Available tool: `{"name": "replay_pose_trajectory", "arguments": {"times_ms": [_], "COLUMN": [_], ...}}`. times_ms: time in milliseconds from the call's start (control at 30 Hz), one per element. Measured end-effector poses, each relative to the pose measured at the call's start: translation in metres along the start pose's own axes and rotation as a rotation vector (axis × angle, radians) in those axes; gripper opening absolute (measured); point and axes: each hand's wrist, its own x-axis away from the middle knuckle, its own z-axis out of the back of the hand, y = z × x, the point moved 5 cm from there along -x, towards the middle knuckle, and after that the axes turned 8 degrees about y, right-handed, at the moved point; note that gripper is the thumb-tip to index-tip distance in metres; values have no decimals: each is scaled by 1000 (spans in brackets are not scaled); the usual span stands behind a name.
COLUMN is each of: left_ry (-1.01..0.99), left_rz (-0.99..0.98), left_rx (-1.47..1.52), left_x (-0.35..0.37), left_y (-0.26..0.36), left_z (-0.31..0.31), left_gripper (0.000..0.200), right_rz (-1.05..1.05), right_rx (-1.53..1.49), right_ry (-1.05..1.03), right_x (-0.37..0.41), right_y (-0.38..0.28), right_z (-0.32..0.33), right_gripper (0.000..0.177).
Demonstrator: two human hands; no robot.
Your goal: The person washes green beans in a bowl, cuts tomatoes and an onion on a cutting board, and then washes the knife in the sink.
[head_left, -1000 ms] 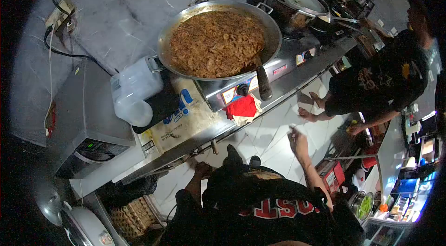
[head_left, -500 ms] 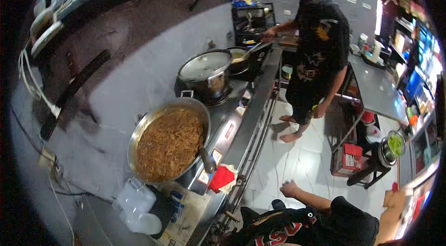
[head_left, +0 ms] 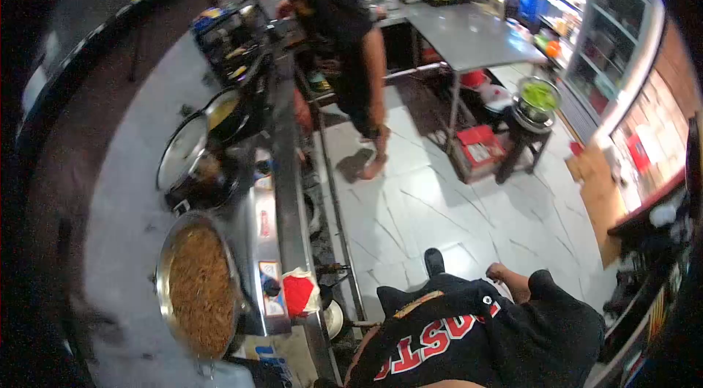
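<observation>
My right hand (head_left: 498, 271) hangs beside my black shirt (head_left: 469, 337), over the tiled floor. Its fingers look curled into a loose fist, with nothing visible in them. My left hand is out of view. To my left on the stove stands a wide metal pan (head_left: 165, 293), filled with brown shredded food (head_left: 198, 293). A red and white cloth (head_left: 299, 294) lies on the counter edge near the pan, touched by neither hand.
Beyond the pan stand a large pot (head_left: 179, 153) and a smaller pan (head_left: 223, 111). A person in black (head_left: 333, 21) stands by the stove. Across the floor (head_left: 410, 205) are a steel table (head_left: 469, 36), a red box (head_left: 480, 145) and a bowl of greens (head_left: 538, 95) on a stool.
My view has swung right, so the stove and pan sit further left. My right hand remains low at my side. The other person's arm has left the smaller pan.
</observation>
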Motion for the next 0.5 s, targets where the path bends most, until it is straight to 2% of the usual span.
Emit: {"name": "replay_pose_trajectory", "arguments": {"times_ms": [33, 100, 233, 300, 367, 500], "left_ry": [-18, -49, -110, -135, -150, -169], "left_rz": [-18, -51, -118, -149, -169, -214], "left_rx": [-30, -82, -192, -246, -283, -334], "left_x": [-5, -14, -33, -46, -57, -84], "left_y": [8, 23, 57, 75, 96, 135], "left_z": [0, -1, -10, -19, -28, -57], "left_gripper": [19, 18, 18, 17, 17, 16], "right_rz": [-26, -123, -269, -234, -237, -32], "right_rx": [-4, 40, -46, -177, -176, -272], "right_ry": [-56, -78, -156, -58, -30, 19], "right_x": [36, 60, 67, 75, 75, 65], "right_y": [-14, -15, 19, 28, 47, 90], "right_z": [11, 9, 3, 19, 34, 69], "right_gripper": [21, 23, 19, 24, 29, 25]}}
